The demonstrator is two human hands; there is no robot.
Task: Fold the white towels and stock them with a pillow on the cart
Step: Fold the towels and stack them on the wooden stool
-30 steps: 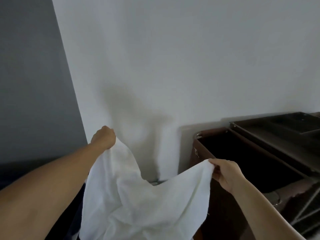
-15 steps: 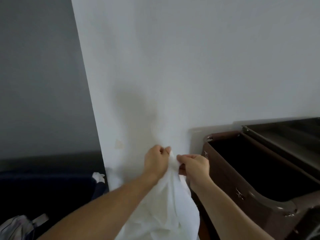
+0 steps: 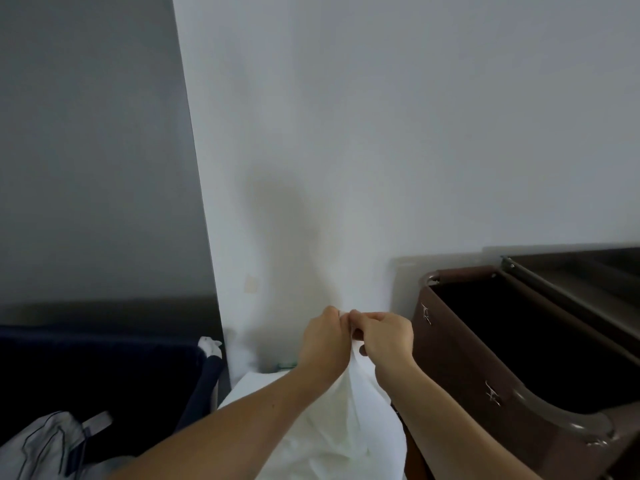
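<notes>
Pale wall [image 3: 415, 116] and grey side wall [image 3: 86, 150] as backdrop to a laundry corner, seen from a head-worn camera.

Nearest the lens, low in the frame: 2 bare forearms reaching forward, with a white towel [image 3: 349, 431] hanging between them and bunching in soft folds towards the bottom edge. At lower left, crumpled pale fabric with thin dark lines [image 3: 45, 448], partly cut off by the frame.

Just beyond, at centre: left hand [image 3: 323, 344] and right hand [image 3: 386, 336] brought together knuckle to knuckle, fingers of both curled, each pinching the towel's top edge so that the 2 held parts meet. Below the pinch, cloth dropping straight down in front of the wrists. Thumb of the right hand tucked under, only partly visible.

To the right of the hands, close beside the right wrist: brown housekeeping cart [image 3: 485, 368] with a deep dark open bin, rounded grey corner trim and small metal clasps on its side. Farther right, flat trays of the cart top [image 3: 581, 282], dim and hard to read.

To the left, beyond the patterned fabric: dark navy bin or frame [image 3: 104, 368] with a scrap of white cloth [image 3: 209, 346] draped over its corner post.

Farthest back: soft shadow of the raised arms [image 3: 280, 220] cast on the pale wall above the hands, and a small beige patch [image 3: 251, 284] low on the wall near the corner.
</notes>
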